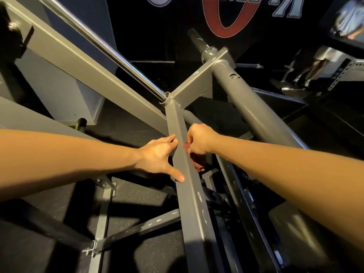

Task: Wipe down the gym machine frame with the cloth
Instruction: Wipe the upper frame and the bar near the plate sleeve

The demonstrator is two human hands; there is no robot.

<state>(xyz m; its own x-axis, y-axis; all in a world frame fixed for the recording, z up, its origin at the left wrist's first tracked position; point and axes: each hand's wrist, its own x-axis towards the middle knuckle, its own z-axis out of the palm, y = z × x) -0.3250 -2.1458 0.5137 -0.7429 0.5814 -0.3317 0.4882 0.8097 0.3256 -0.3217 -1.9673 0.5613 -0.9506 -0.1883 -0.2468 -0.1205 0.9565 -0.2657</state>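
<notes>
A grey square steel beam point(192, 196) of the gym machine frame runs from the bottom centre up to a welded joint. My left hand point(157, 156) rests on the beam's left side, fingers straight and thumb spread onto its top face. My right hand point(199, 138) is curled round a dark red cloth point(197, 160) and holds it against the beam's right side. Most of the cloth hangs below the hand, partly hidden behind the beam.
A chrome bar point(102, 46) and a wide grey beam point(84, 62) slant in from the upper left. A thick round grey tube point(250, 109) rises at the right. Black rubber floor point(137, 194) lies below. A person's legs point(315, 66) stand at the far right.
</notes>
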